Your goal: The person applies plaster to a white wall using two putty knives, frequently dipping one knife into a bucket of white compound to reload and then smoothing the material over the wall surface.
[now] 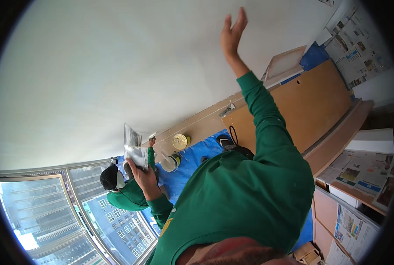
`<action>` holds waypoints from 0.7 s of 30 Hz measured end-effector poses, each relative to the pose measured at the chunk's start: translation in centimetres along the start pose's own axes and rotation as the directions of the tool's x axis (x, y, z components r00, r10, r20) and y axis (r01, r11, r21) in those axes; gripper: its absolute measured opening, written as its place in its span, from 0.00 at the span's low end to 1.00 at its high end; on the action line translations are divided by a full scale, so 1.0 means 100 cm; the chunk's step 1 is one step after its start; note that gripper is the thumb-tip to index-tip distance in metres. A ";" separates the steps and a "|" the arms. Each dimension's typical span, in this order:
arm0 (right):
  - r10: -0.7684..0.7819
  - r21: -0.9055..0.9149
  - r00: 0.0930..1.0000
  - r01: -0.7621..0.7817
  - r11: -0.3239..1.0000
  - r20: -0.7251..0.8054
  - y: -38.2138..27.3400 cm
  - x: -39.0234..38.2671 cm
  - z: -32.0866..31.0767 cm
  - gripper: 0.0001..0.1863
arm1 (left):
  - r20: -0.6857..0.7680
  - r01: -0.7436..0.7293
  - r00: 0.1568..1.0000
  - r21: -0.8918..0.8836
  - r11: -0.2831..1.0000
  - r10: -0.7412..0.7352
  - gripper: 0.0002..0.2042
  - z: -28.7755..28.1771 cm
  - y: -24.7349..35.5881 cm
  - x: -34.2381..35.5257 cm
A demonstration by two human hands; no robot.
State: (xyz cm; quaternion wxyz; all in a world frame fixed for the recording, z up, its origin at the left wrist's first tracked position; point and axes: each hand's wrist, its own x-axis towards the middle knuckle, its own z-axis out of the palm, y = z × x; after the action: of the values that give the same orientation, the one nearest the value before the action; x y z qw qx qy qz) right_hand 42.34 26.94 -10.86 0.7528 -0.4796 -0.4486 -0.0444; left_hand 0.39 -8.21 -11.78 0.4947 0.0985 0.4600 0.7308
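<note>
My left hand (145,179) is closed around a wide, thin metal scraper (136,154), whose shiny, smeared blades stand up beside the wall; its handle is hidden in my grip. High up before the white wall (117,66), my right hand (233,35) is raised with its fingers stretched and apart, and nothing shows in it. Whether it touches the wall, I cannot tell. Just past the scraper crouches a co-worker in a black cap (109,177) and green top, holding a small flat tool (152,136) against the wall's foot.
Blue sheeting (192,159) covers the floor, bearing an open bucket (170,162) and a lidded tin (180,141). A brown wooden board (294,112) lies to the right, with a metal tool (227,110) near its corner. Windows (42,216) stand at the left; newspaper (360,174) covers furniture at the right.
</note>
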 end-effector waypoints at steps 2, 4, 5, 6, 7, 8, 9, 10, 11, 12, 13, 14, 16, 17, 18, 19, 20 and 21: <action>-0.183 -0.144 0.953 0.151 0.978 -0.241 0.018 0.086 0.002 0.33 | -0.082 -0.065 0.994 0.020 0.998 0.066 0.17 -0.024 0.005 -0.003; -0.295 -0.193 0.928 0.254 0.948 -0.228 0.030 0.145 0.004 0.34 | -0.251 -0.161 0.952 0.074 0.984 0.175 0.16 -0.044 0.004 -0.006; -0.303 -0.258 0.927 0.244 0.935 -0.221 0.043 0.167 0.011 0.35 | -0.280 -0.183 0.937 0.111 0.977 0.208 0.16 -0.051 0.005 -0.006; -0.312 -0.319 0.926 0.236 0.918 -0.213 0.058 0.187 0.022 0.35 | -0.309 -0.206 0.919 0.146 0.968 0.243 0.16 -0.055 0.007 -0.006; -0.324 -0.373 0.924 0.233 0.898 -0.202 0.069 0.196 0.031 0.35 | -0.339 -0.231 0.898 0.178 0.957 0.280 0.16 -0.054 0.008 -0.007; -0.300 -0.390 0.933 0.206 0.897 -0.197 0.080 0.194 0.035 0.35 | -0.369 -0.243 0.883 0.168 0.956 0.289 0.16 -0.053 0.011 -0.006; -0.281 -0.401 0.940 0.186 0.897 -0.191 0.087 0.192 0.041 0.35 | -0.402 -0.261 0.865 0.150 0.954 0.300 0.16 -0.046 0.012 -0.008; -0.261 -0.410 0.947 0.167 0.896 -0.185 0.094 0.189 0.045 0.35 | -0.434 -0.280 0.846 0.133 0.951 0.310 0.16 -0.040 0.012 -0.011; -0.234 -0.397 0.958 0.153 0.905 -0.164 0.105 0.177 0.042 0.37 | -0.433 -0.307 0.836 0.139 0.942 0.337 0.16 -0.034 0.012 -0.015; -0.310 -0.473 0.899 0.137 0.870 -0.309 0.104 0.168 0.044 0.31 | -0.442 -0.317 0.826 0.150 0.936 0.351 0.16 -0.025 0.014 -0.014; -0.196 -0.377 0.951 0.095 0.922 -0.239 0.099 0.146 0.038 0.36 | -0.462 -0.325 0.809 0.163 0.932 0.363 0.16 -0.019 0.015 -0.018; -0.091 -0.281 0.984 0.045 0.959 -0.153 0.100 0.124 0.032 0.42 | -0.483 -0.331 0.793 0.170 0.928 0.371 0.16 -0.019 0.014 -0.020; 0.013 -0.305 0.990 -0.057 0.951 -0.143 0.143 0.085 0.031 0.46 | -0.477 -0.328 0.802 0.154 0.932 0.360 0.17 -0.027 0.014 -0.024; 0.092 -0.277 0.980 -0.138 0.951 -0.175 0.157 0.062 0.034 0.46 | -0.488 -0.321 0.799 0.146 0.936 0.350 0.17 -0.026 0.014 -0.026; 0.171 -0.249 0.964 -0.220 0.943 -0.205 0.169 0.037 0.035 0.46 | -0.497 -0.314 0.798 0.139 0.939 0.340 0.17 -0.022 0.012 -0.029; 0.264 -0.227 0.933 -0.319 0.920 -0.244 0.177 0.013 0.038 0.46 | -0.497 -0.318 0.793 0.158 0.935 0.354 0.18 -0.014 0.011 -0.032; 0.356 -0.201 0.890 -0.418 0.886 -0.284 0.185 -0.010 0.041 0.45 | -0.491 -0.318 0.793 0.170 0.933 0.360 0.19 -0.017 0.008 -0.033; 0.465 -0.153 0.820 -0.534 0.831 -0.334 0.196 -0.036 0.045 0.45 | -0.477 -0.319 0.798 0.185 0.929 0.369 0.21 -0.025 0.008 -0.029</action>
State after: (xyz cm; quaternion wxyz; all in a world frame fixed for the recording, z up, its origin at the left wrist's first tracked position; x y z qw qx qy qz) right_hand 47.10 39.59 -26.19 0.7302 -0.6569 -0.1849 0.0342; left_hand -0.15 -12.09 -11.61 0.2108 0.0096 0.5814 0.7858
